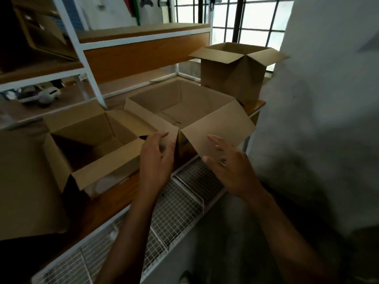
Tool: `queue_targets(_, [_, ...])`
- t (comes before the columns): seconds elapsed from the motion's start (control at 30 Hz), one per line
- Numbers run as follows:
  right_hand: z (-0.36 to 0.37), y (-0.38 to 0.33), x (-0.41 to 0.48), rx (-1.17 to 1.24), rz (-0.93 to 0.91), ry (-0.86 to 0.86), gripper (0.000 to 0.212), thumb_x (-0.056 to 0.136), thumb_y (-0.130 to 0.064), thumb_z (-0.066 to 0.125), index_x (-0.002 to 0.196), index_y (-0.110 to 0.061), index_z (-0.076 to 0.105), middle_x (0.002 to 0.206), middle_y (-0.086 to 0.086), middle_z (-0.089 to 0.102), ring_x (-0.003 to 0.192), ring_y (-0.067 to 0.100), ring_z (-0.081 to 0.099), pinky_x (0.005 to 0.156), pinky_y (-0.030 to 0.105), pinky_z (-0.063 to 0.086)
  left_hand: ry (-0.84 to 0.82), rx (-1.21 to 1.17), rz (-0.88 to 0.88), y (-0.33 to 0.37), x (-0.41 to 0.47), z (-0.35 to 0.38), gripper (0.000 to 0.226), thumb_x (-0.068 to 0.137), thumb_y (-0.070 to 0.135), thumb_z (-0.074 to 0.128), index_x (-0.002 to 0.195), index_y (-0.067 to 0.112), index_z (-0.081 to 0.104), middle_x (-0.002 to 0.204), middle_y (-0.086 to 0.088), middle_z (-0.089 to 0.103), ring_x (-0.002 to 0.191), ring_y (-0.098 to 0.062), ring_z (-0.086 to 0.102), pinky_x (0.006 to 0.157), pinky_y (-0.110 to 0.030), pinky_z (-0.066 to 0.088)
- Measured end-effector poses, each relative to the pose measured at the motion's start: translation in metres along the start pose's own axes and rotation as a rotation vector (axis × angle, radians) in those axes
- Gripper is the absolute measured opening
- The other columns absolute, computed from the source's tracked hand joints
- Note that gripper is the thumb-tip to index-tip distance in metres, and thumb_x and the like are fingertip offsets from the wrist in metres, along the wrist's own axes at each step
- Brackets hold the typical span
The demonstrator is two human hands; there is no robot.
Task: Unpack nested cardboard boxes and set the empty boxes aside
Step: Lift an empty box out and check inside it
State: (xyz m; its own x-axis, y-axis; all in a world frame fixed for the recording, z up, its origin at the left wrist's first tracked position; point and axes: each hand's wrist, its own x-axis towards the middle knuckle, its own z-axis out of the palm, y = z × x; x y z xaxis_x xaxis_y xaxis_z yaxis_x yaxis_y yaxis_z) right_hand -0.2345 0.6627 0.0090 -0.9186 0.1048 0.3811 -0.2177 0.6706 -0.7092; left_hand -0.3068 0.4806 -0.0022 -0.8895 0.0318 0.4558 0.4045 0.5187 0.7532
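Big box (184, 103) on shelf (114, 193), apparently empty, is gripped at its near flap by left hand (158, 158). Right hand (231, 167) is held open, fingers spread, beside it. Setting-aside is judged in hand; a two-handed grip is needed next.

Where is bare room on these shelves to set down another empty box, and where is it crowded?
Bare: the upper shelf board above the boxes, and a narrow wood strip between the left box and the wire mesh. Crowded: left box, middle box and small box stand close together; the left hand and right hand are at the middle box's near flaps.
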Motion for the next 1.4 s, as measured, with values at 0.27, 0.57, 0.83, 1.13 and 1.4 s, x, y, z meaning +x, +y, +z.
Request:
queue_targets(0.27, [-0.004, 0.043, 0.128, -0.088, 0.067, -0.008, 0.053, 0.093, -0.037, 0.061, 0.142, -0.029, 0.043, 0.142, -0.003, 0.051, 0.121, 0.018, 0.055, 0.097, 0.034, 0.048, -0.003, 0.045, -0.024, -0.018, 0.12, 0.067, 0.039, 0.097, 0.04, 0.052, 0.129, 0.019, 0.056, 0.135, -0.004, 0.054, 0.125, -0.019, 0.05, 0.101, -0.038, 0.043])
queue_targets(0.57, [0.022, 0.119, 0.22, -0.082, 0.031, -0.068, 0.054, 0.091, -0.042, 0.06, 0.141, -0.027, 0.045, 0.146, 0.0, 0.047, 0.131, 0.018, 0.047, 0.102, 0.027, 0.04, -0.008, 0.145, -0.111, -0.063, 0.186, 0.128, 0.037, 0.095, 0.033, 0.058, 0.127, 0.014, 0.059, 0.135, -0.008, 0.053, 0.128, -0.025, 0.046, 0.105, -0.041, 0.041])
queue_targets(0.83, [0.032, 0.221, 0.305, -0.273, 0.129, -0.184, 0.046, 0.095, -0.043, 0.053, 0.135, -0.022, 0.054, 0.151, 0.006, 0.039, 0.135, 0.026, 0.04, 0.108, 0.04, 0.035, 0.038, 0.372, -0.393, -0.094, 0.19, 0.19, 0.054, 0.098, 0.032, 0.053, 0.148, 0.019, 0.039, 0.163, -0.003, 0.021, 0.148, -0.023, 0.021, 0.118, -0.047, 0.026])
queue_targets(1.13, [0.003, 0.314, 0.382, -0.274, 0.188, 0.051, 0.024, 0.08, -0.026, 0.067, 0.097, -0.009, 0.065, 0.118, 0.017, 0.052, 0.111, 0.038, 0.048, 0.091, 0.046, 0.043, 0.525, 0.195, -0.942, -0.088, 0.18, 0.215, 0.069, 0.088, 0.037, 0.061, 0.146, 0.014, 0.033, 0.142, -0.017, 0.041, 0.127, -0.038, 0.044, 0.1, -0.055, 0.046])
queue_targets(1.4, [-0.025, 0.337, 0.372, 0.276, 0.635, -0.008, 0.071, 0.077, -0.029, 0.074, 0.133, -0.001, 0.041, 0.136, 0.022, 0.049, 0.123, 0.04, 0.049, 0.099, 0.042, 0.041, 0.79, -0.459, -1.285, -0.054, 0.138, 0.243, 0.102, 0.059, 0.06, 0.074, 0.143, 0.017, 0.036, 0.133, -0.011, 0.048, 0.12, -0.034, 0.049, 0.098, -0.055, 0.043])
